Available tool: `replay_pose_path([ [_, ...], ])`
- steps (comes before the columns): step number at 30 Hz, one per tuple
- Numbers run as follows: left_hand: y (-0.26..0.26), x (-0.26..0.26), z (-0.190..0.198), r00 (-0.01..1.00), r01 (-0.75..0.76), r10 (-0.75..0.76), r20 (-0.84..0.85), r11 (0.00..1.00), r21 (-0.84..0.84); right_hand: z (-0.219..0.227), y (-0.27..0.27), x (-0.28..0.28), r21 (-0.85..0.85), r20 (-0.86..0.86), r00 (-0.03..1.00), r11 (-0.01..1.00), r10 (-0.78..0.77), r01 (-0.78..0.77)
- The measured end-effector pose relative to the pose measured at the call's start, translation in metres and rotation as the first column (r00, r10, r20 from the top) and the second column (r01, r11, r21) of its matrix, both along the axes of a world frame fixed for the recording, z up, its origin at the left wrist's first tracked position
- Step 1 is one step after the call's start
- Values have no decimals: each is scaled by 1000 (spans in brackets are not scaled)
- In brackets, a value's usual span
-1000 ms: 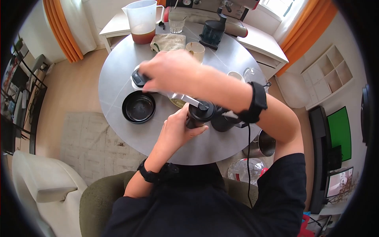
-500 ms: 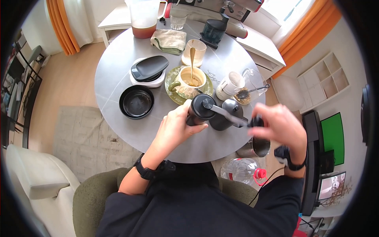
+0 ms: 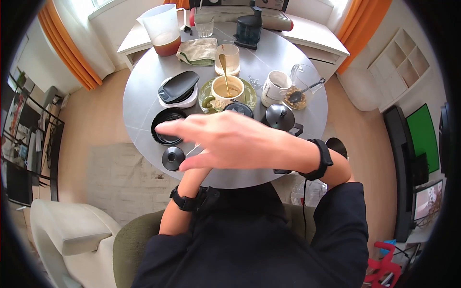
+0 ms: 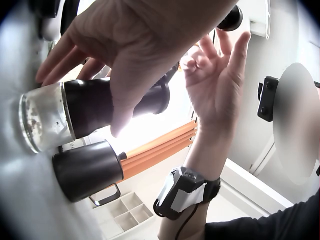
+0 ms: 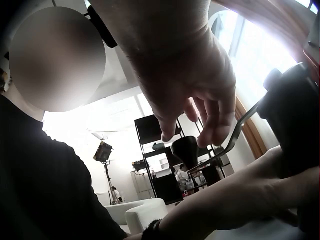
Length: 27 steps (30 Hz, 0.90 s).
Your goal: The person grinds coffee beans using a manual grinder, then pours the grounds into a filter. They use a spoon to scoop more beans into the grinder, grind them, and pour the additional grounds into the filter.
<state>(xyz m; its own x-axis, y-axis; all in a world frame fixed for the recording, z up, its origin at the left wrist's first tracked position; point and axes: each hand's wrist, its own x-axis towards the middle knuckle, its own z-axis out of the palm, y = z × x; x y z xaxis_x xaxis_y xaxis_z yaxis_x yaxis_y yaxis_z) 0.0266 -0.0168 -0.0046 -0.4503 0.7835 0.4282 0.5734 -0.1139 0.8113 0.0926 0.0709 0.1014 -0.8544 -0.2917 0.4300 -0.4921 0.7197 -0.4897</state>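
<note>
My left hand (image 4: 135, 55) grips the black body of a manual coffee grinder (image 4: 90, 107), which stands over the grey table with a clear jar (image 4: 45, 120) at its lower end. In the head view the grinder's round top (image 3: 238, 109) peeks out behind my right hand (image 3: 228, 139), which hides most of the left one. That right hand hovers over the crank with straight, spread fingers. Beside its thumb is the black crank knob (image 3: 173, 158); in the right wrist view the knob (image 5: 185, 151) sits just below the fingertips. A black gooseneck kettle (image 3: 280, 117) stands right of the grinder.
Around the grinder are a cup (image 3: 228, 90) with a gold spoon, a black round dish (image 3: 168, 115), a black scoop (image 3: 178, 85) on a white base and a white mug (image 3: 276, 86). Farther back are a folded cloth (image 3: 198, 50) and a pitcher (image 3: 163, 33) of brown liquid.
The right hand has swung from the left out to the right with the crank, then back left across the grinder, and its fingers have come off the knob. The left hand keeps its grip.
</note>
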Motion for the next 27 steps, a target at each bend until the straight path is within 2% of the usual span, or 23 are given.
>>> replay_pose_path([
  [1,1,-5,3,1000,5,-6,-19,998,-56,1,5,8,-69,-133,991,997,-34,25],
  [2,2,-11,7,999,13,-18,-43,993,-115,11,13,26,-111,-27,995,990,-93,89],
  [3,3,-12,12,999,20,-25,-21,977,-211,10,22,42,-114,-6,981,974,-196,194],
  [4,4,-14,17,999,34,-34,7,956,-292,11,30,60,-108,127,941,938,-315,328],
  [5,4,-15,18,999,47,-37,36,943,-330,1,38,75,-199,229,891,877,-392,437],
  [6,2,-13,20,997,62,-40,71,940,-334,-15,46,86,-273,334,829,796,-448,541],
  [9,-8,-5,45,987,156,-142,77,961,-229,-57,58,102,-389,401,794,700,-457,599],
  [10,-5,-2,43,979,191,-189,75,981,-21,-64,57,102,-499,441,849,707,-292,502],
  [11,-5,5,50,968,226,-233,95,971,75,-70,54,99,-607,454,883,685,-116,402],
  [12,-7,11,64,940,287,-291,178,957,51,-82,55,94,-771,462,859,577,219,268],
  [13,-8,14,77,903,344,-341,262,938,33,-90,60,85,-728,455,810,678,370,99],
  [14,-9,14,85,858,419,-391,332,908,-15,-93,55,82,-853,386,759,516,525,77],
  [15,-4,19,84,766,456,-487,420,872,179,-93,47,75,-940,286,696,332,658,72],
  [17,-5,17,86,751,460,-482,452,872,165,-95,38,68,-972,198,752,223,628,70],
  [18,-6,15,90,776,435,-460,432,886,162,-89,32,66,-969,204,808,230,553,87],
  [19,-5,15,91,823,372,-409,394,912,171,-86,29,62,-893,263,900,442,349,90],
  [20,-5,12,89,870,314,-343,355,939,138,-83,27,58,-762,298,948,626,112,166],
  [21,-3,8,83,909,253,-274,314,962,106,-75,21,57,-786,303,953,564,-3,252],
  [22,1,3,76,893,210,-252,372,966,150,-77,13,54,-806,296,951,511,-88,299],
  [23,5,-2,70,886,156,-213,411,973,169,-85,9,50,-644,234,909,646,-344,410],
  [25,5,-10,67,877,112,-181,446,978,175,-86,5,49,-569,216,896,696,-388,439],
  [26,2,-13,69,885,128,-185,428,979,159,-84,5,50,-738,287,935,575,-208,354],
  [27,-2,-15,72,891,141,-187,414,980,139,-83,8,54,-868,314,949,404,-8,291],
])
